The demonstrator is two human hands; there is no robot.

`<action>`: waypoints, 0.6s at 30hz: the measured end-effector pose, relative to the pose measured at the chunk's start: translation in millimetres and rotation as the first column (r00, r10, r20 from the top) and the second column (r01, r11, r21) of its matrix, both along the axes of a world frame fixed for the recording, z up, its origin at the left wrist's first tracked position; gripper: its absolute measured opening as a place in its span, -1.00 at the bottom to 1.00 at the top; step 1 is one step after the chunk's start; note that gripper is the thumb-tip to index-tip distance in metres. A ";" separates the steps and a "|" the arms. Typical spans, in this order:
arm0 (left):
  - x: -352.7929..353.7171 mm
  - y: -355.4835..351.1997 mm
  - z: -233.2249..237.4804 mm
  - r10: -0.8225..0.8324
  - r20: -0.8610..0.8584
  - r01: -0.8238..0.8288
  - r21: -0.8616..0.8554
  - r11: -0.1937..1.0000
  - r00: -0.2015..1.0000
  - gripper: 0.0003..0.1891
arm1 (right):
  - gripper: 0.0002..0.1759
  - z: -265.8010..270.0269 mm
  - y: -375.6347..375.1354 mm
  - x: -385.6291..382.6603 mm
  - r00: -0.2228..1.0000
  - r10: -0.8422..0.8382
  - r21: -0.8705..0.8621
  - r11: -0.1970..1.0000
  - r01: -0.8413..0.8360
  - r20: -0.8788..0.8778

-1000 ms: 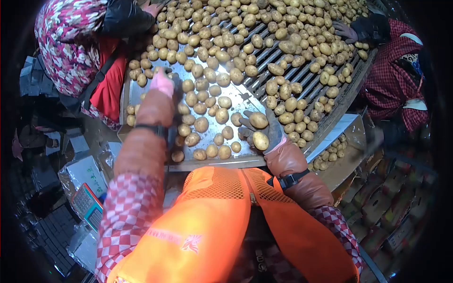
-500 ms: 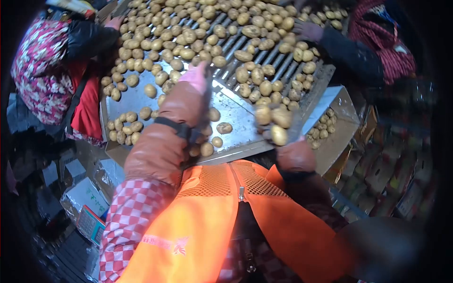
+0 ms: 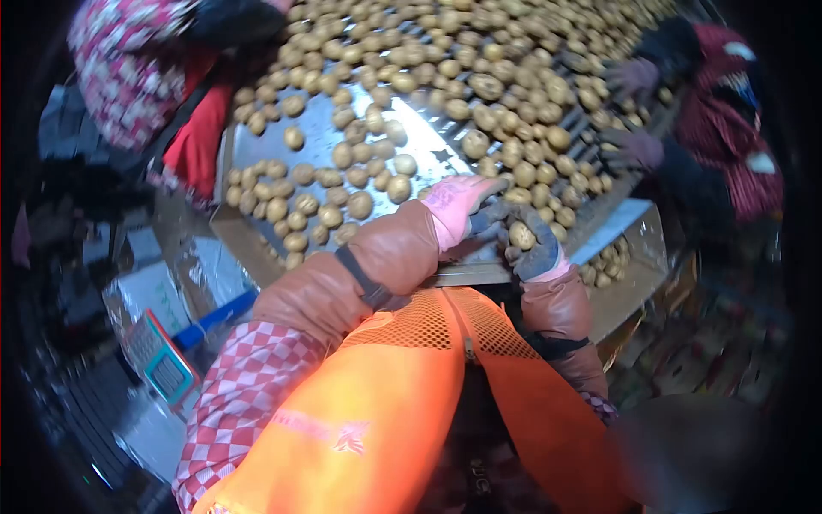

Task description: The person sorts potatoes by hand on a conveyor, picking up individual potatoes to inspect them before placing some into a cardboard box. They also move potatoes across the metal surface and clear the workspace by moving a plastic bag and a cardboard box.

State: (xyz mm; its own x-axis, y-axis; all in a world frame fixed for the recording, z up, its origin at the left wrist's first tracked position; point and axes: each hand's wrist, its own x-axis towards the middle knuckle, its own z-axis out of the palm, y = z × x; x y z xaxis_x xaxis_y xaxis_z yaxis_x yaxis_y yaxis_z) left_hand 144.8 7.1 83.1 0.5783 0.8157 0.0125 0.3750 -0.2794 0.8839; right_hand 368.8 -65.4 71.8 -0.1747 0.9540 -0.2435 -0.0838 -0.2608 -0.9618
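Note:
My left hand (image 3: 467,206), in a pink and grey glove, reaches across the metal tray (image 3: 419,128) to the right. Its fingers are stretched out beside a potato (image 3: 517,196), and its palm side is hidden. Close by, my right hand (image 3: 539,248) in a grey-palmed glove curls around a potato (image 3: 521,236) at the tray's front edge. Loose potatoes (image 3: 360,204) lie on the tray to the left of my hands. More potatoes (image 3: 511,154) cover the roller bars just beyond them.
A cardboard box (image 3: 638,291) holding potatoes (image 3: 606,264) stands at the right of the tray. Two gloved hands of a co-worker (image 3: 632,150) are over the rollers at right. Another person in a patterned top (image 3: 128,68) stands at left. Plastic-wrapped boxes (image 3: 154,295) lie lower left.
My left hand has swung right and nearer, beside my right hand. The several potatoes seen at my right hand are down to one visible in its grip. More potatoes lie on the tray's left.

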 end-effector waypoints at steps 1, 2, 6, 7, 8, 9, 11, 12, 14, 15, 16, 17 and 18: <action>-14.6 -4.2 -23.2 0.081 -0.150 -0.050 0.205 0.977 0.985 -0.37 | -0.52 -12.7 -1.4 2.4 0.983 -0.065 -0.310 0.951 0.008 -0.172; -28.4 -6.4 -40.2 0.183 -0.282 -0.057 0.402 0.914 0.942 -0.32 | -0.60 -16.9 -5.0 14.0 0.972 -0.119 -0.356 0.933 0.041 -0.202; -147.2 -44.5 -47.5 0.183 -0.617 0.059 0.351 0.935 0.765 -0.30 | -0.63 15.0 -11.8 78.0 0.943 -0.157 -0.425 0.862 0.275 0.292; -168.6 -51.3 -55.8 0.195 -0.659 0.016 0.300 0.954 0.726 -0.35 | -0.61 -6.8 -20.0 122.2 0.836 -0.118 -0.316 0.891 0.327 0.535; -180.6 -58.4 -62.0 0.323 -0.632 -0.105 0.358 0.928 0.704 -0.37 | -0.59 -12.4 -23.7 157.6 0.661 0.035 -0.300 0.908 0.293 0.749; -190.4 -61.5 -68.0 0.449 -0.596 -0.221 0.417 0.882 0.666 -0.39 | -0.57 -13.1 -19.3 175.8 0.415 0.161 -0.283 0.925 0.253 0.896; -211.6 -60.5 -84.4 0.673 -0.534 -0.512 0.439 0.738 0.512 -0.39 | -0.53 6.1 7.6 149.9 0.327 0.102 -0.141 0.986 0.095 0.939; -211.2 -59.3 -68.6 0.739 -0.513 -0.684 0.344 0.643 0.437 -0.45 | -0.49 13.3 20.6 133.9 0.259 0.029 -0.015 0.998 -0.056 0.966; -227.2 -68.1 -91.7 0.862 -0.100 -0.863 0.051 0.503 0.497 -0.55 | -0.52 -32.2 57.0 103.1 0.890 -0.060 -0.063 0.993 0.100 0.451; -237.7 -76.1 -100.0 0.893 0.175 -0.837 -0.312 0.450 0.415 -0.58 | -0.55 25.2 73.5 16.1 0.871 0.042 -0.276 0.955 0.109 0.489; -250.2 -83.0 -85.7 0.954 0.256 -0.732 -0.620 0.284 0.153 -0.61 | -0.55 67.3 83.9 -52.9 0.706 0.215 -0.283 0.959 -0.022 0.675; -276.8 -88.7 -133.7 0.869 0.490 -0.746 -0.601 0.285 -0.062 -0.63 | -0.58 41.3 109.5 -63.3 0.730 0.293 -0.340 0.936 -0.087 0.617; -277.7 -94.2 -98.0 0.878 0.464 -0.731 -0.639 0.238 -0.119 -0.63 | -0.57 24.0 135.3 -91.3 0.703 0.242 -0.186 0.970 -0.156 0.669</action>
